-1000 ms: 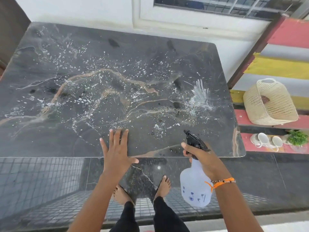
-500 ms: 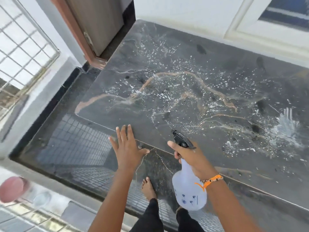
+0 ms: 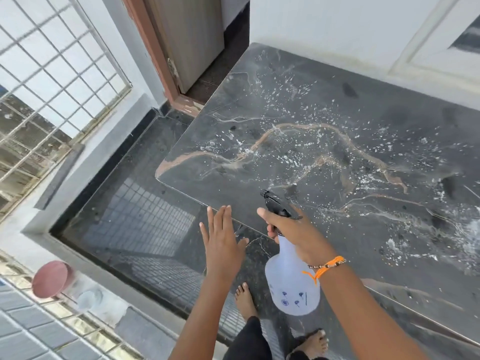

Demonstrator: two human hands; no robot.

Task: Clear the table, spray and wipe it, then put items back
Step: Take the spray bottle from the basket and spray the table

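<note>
The dark marble table (image 3: 324, 105) fills the right of the head view, its top speckled with white spray droplets. My right hand (image 3: 293, 229) grips the neck of a white spray bottle (image 3: 292, 284) with a black trigger head, held over the table's near edge, nozzle pointing toward the table's left corner. My left hand (image 3: 223, 240) is flat with fingers together, hovering just off the near edge, holding nothing.
A brown door frame (image 3: 158, 55) and door stand past the table's far left corner. A metal window grille (image 3: 52, 81) is on the left. A pink round object (image 3: 50, 279) sits at the lower left. My bare feet (image 3: 245, 300) stand on the dark glossy floor.
The view has swung left, so the basket and cups on the right are out of sight. My left hand has come off the table's near edge. The spray bottle stays in my right hand.
</note>
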